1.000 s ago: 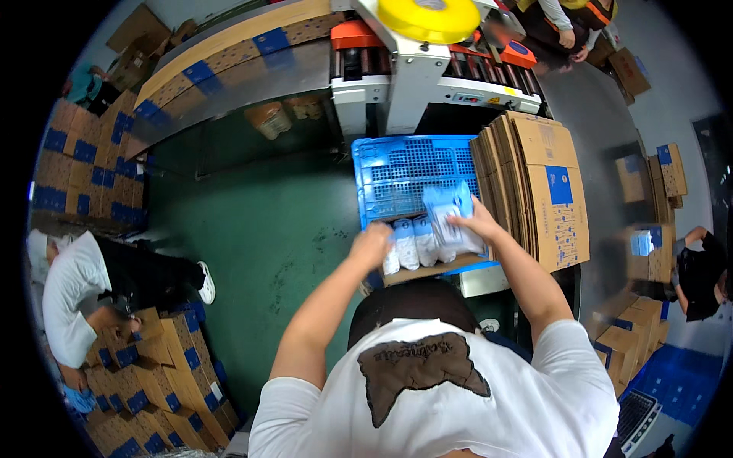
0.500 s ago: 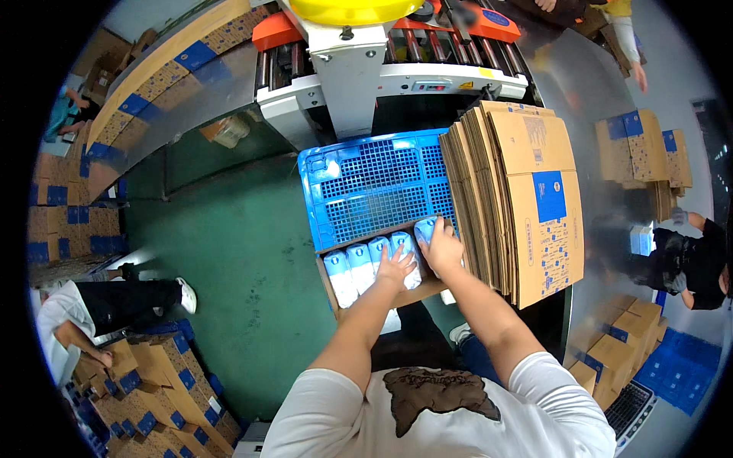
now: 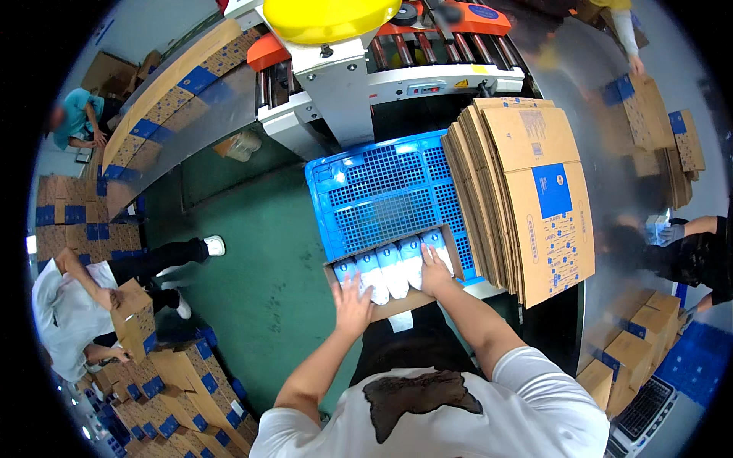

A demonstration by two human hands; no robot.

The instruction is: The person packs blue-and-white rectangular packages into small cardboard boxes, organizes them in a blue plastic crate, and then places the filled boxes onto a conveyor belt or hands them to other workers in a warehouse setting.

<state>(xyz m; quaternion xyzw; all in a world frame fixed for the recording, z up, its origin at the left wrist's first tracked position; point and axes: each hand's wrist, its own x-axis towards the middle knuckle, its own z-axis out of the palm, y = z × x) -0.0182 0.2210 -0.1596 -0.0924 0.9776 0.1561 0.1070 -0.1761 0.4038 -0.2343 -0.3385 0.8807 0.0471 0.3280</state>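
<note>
An open cardboard box (image 3: 398,307) sits before me at the near side of a blue plastic crate (image 3: 378,177). Several blue-and-white soft packs (image 3: 390,269) stand in it in a row, side by side. My left hand (image 3: 353,307) lies over the box's near wall at the left end, its fingers spread against the leftmost packs. At the right end, my right hand (image 3: 437,275) rests with outstretched fingers on the rightmost pack, beside the box's near right corner. Neither hand is wrapped around anything.
Flattened cartons (image 3: 544,229) stand stacked on the crate's right side. Beyond the crate is a white-framed roller machine (image 3: 336,88) with a yellow top. At left, a person in white (image 3: 80,313) holds a carton near piled boxes (image 3: 179,393). Other people work at right and far left.
My right hand has let go of the rightmost pack's top and now lies flatter on it. My left hand has shifted left along the row. The person at left has lifted a carton.
</note>
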